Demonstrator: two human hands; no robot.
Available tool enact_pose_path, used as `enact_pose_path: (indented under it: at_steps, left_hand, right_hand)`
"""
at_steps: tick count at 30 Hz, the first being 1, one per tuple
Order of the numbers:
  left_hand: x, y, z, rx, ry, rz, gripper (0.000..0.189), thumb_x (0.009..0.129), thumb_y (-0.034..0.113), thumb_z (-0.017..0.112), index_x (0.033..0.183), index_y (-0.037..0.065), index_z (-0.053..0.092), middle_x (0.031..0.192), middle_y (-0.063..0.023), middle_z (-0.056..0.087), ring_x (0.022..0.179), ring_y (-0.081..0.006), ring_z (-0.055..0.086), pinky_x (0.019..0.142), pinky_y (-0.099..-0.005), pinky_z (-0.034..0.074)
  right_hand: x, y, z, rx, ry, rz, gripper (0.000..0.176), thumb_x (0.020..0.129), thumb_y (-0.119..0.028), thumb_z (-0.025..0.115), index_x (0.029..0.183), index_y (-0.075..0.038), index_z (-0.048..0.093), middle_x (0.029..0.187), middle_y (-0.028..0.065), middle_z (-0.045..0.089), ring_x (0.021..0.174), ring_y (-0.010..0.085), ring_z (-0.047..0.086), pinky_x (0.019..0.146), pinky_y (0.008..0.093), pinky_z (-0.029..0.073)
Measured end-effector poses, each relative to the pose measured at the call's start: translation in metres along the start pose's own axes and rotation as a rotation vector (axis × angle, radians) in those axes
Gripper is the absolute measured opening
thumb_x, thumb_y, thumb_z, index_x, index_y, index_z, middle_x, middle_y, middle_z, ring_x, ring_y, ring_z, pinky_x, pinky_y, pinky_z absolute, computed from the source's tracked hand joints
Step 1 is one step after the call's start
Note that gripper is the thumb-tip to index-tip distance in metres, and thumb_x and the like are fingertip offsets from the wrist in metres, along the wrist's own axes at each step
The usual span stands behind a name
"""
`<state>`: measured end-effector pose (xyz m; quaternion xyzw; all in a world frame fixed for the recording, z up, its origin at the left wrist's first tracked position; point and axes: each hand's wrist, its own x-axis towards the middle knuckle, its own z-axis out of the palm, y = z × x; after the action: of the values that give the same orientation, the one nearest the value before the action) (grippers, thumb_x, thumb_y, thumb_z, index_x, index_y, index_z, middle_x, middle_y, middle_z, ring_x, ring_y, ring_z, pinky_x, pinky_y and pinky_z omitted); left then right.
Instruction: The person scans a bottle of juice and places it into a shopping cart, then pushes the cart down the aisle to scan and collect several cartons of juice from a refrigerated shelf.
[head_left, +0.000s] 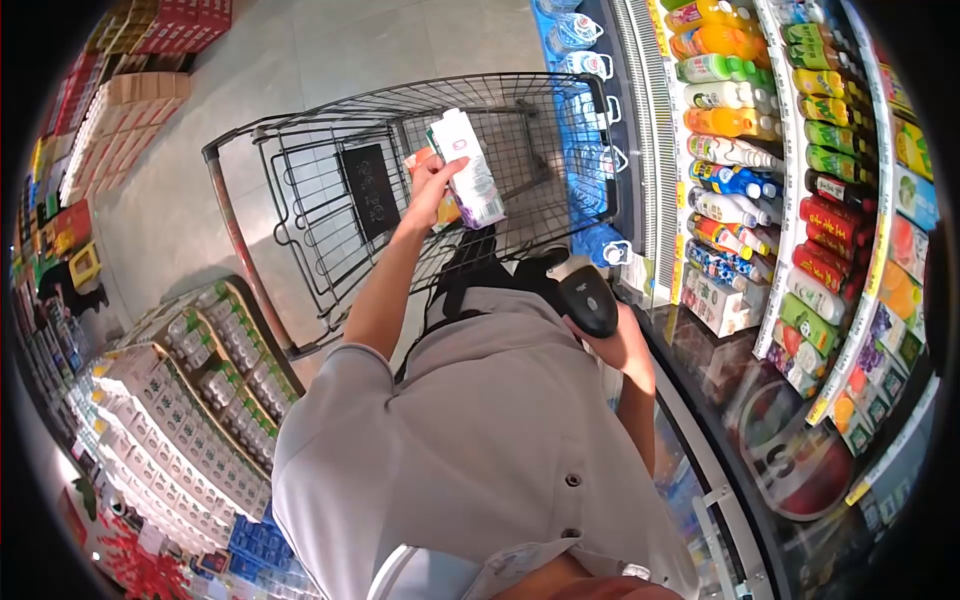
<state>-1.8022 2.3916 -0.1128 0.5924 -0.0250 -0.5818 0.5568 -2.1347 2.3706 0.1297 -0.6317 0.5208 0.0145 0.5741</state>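
My left hand (432, 190) is closed on a white carton (470, 170) with purple near its base, above the wire shopping cart (330, 115). Beside that carton, partly behind my fingers, are orange-coloured packs (420, 158); whether the hand grips them too is unclear. My right hand (622, 345) is wrapped round a dark handheld scanner (588, 300), at my waist on the side of the shelves. The scanner hides some of its fingers. A black sign (369, 193) hangs on the cart's side.
Shelves of drink bottles (722, 122) and cartons stand on the right. Large blue-wrapped water bottles (575, 32) line the cart's far side. Stacked packs (165, 440) stand at lower left, with boxes (125, 120) at upper left. A glass-topped case (720, 430) is at lower right.
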Motion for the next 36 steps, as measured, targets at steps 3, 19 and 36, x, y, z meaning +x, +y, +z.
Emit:
enact_pose_path:
  at_steps: [3, 19, 36]
  left_hand:
    - [-0.014, 0.006, 0.014, 0.039, -0.050, 0.090, 0.033, 0.086, 0.018, 0.080, 0.073, 0.014, 0.049, 0.078, 0.0001, 0.064, 0.068, -0.0064, 0.058, 0.060, -0.0238, 0.043]
    - [-0.035, 0.016, 0.063, -0.066, -0.213, 0.204, 0.015, 0.087, 0.005, 0.072, 0.091, 0.008, 0.057, 0.092, -0.0011, 0.067, 0.086, -0.0097, 0.062, 0.078, -0.0267, 0.048]
    - [-0.116, 0.025, 0.190, -0.559, -0.673, -0.397, 0.051, 0.091, 0.048, 0.051, 0.118, 0.006, 0.060, 0.092, -0.0100, 0.066, 0.080, -0.0283, 0.068, 0.072, -0.0449, 0.059]
  right_hand:
    - [0.008, -0.015, -0.005, -0.130, -0.062, -0.021, 0.031, 0.081, -0.026, 0.083, 0.096, -0.002, 0.069, 0.080, 0.0128, 0.071, 0.067, 0.0215, 0.063, 0.070, 0.0353, 0.053]
    - [-0.021, 0.016, -0.024, 0.065, -0.065, 0.201, 0.021, 0.082, -0.018, 0.083, 0.087, -0.003, 0.070, 0.066, 0.0010, 0.066, 0.056, 0.0089, 0.059, 0.052, 0.0266, 0.043]
    - [-0.102, 0.102, -0.059, 0.475, 0.389, -0.203, 0.038, 0.078, -0.028, 0.087, 0.101, -0.002, 0.072, 0.087, 0.0076, 0.073, 0.081, 0.0135, 0.066, 0.079, 0.0321, 0.053]
